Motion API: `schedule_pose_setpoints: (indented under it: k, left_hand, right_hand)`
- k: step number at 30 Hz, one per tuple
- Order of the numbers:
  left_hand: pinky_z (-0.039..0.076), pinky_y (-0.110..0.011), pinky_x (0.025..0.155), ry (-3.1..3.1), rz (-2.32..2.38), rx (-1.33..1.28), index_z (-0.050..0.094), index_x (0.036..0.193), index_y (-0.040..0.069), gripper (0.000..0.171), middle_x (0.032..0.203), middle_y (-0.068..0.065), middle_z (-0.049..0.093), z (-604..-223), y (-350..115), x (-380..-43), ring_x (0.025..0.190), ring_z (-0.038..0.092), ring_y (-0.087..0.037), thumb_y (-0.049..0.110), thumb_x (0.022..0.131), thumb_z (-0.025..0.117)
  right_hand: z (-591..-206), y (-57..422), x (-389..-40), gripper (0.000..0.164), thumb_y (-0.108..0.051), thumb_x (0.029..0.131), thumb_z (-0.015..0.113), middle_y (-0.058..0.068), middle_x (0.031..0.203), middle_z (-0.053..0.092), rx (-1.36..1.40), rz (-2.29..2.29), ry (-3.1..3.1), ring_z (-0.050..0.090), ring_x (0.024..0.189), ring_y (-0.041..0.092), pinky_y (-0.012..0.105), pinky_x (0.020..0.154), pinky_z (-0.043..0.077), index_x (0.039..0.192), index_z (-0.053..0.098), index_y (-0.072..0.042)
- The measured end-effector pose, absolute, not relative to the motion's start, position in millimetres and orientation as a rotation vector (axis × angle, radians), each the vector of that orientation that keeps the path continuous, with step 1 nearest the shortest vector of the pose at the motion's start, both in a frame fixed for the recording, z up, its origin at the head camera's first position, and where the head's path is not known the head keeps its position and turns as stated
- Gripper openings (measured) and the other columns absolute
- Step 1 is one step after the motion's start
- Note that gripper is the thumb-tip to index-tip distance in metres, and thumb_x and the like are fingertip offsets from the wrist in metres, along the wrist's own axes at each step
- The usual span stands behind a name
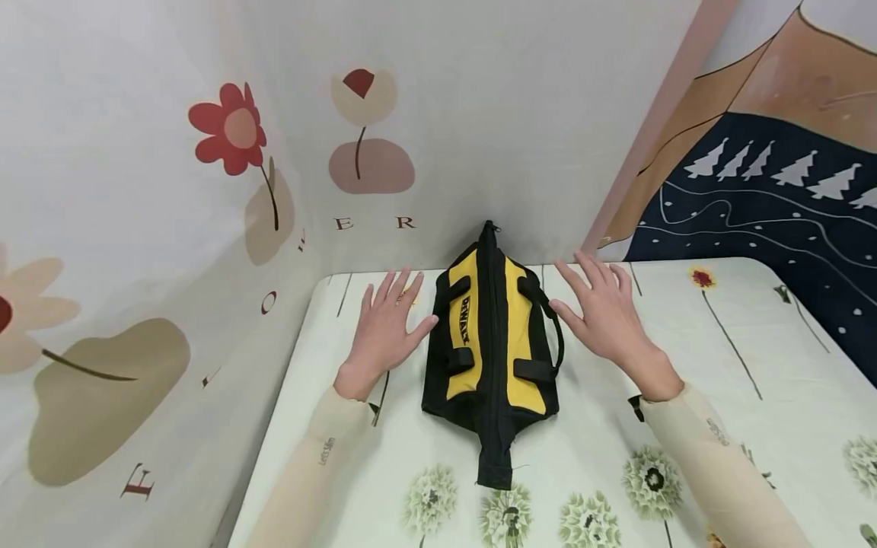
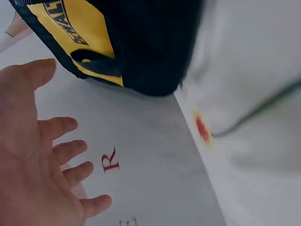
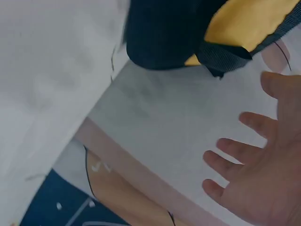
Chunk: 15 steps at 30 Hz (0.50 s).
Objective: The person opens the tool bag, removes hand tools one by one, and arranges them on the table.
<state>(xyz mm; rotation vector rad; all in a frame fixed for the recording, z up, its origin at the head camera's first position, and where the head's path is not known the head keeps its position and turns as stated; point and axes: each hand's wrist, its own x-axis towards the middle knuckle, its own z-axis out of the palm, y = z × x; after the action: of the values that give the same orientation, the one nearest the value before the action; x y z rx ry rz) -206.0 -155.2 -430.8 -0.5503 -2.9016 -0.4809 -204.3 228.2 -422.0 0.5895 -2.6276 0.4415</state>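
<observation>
A black and yellow DeWalt tool bag (image 1: 495,327) stands on the table, its long zipper running along the top from back to front. Black strap handles lie on both its sides; the right strap (image 1: 558,339) bows outward. Left of the bag hovers my left hand (image 1: 387,327), fingers spread, thumb pointing at the bag's side. My right hand (image 1: 606,312) is held to the right of it, fingers also spread and holding nothing. Both wrist views show a gap between hand and bag: the left palm (image 2: 33,155) and the right palm (image 3: 263,174) face it, apart from the fabric.
The table is covered by a white cloth (image 1: 589,457) printed with flowers and dandelions. Behind and to the left rises a pale wall covering (image 1: 521,114) with flower prints and letters. A dark blue panel with white trees (image 1: 767,198) stands at the back right.
</observation>
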Motion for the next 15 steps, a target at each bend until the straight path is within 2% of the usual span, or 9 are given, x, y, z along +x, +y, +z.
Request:
schedule_pose_setpoints:
  k: [5,8,15]
  left_hand:
    - [0.016,-0.066,0.132,-2.817,-0.726,-0.559,0.033,0.174,0.01,0.075,0.182,-0.017,0.026,-435.2,-138.8,-219.8,0.168,0.022,-0.042,0.047,0.114,0.056]
    - [0.022,-0.064,0.131,-2.73,-0.859,-0.538,0.038,0.172,0.008,0.069,0.179,-0.019,0.031,-438.6,-128.2,-233.6,0.165,0.028,-0.041,0.043,0.115,0.056]
    - [0.034,-0.059,0.127,-2.584,-1.151,-0.582,0.043,0.17,0.009,0.059,0.172,-0.018,0.042,-441.7,-99.2,-264.7,0.158,0.041,-0.039,0.034,0.117,0.053]
  right_hand:
    - [-424.1,211.5,-216.2,0.059,-0.021,0.107,0.073,0.03,0.168,0.043,0.618,0.632,-2.556,0.044,0.15,0.053,0.075,0.12,0.026,0.16,0.055,-0.005]
    - [-421.2,198.2,-226.9,0.053,-0.018,0.106,0.074,0.029,0.162,0.05,0.631,0.713,-2.477,0.049,0.147,0.051,0.075,0.117,0.031,0.155,0.06,-0.003]
    - [-408.7,177.2,-270.0,0.037,0.002,0.099,0.078,0.023,0.132,0.071,0.746,0.887,-2.261,0.069,0.118,0.043,0.064,0.099,0.054,0.136,0.074,0.001]
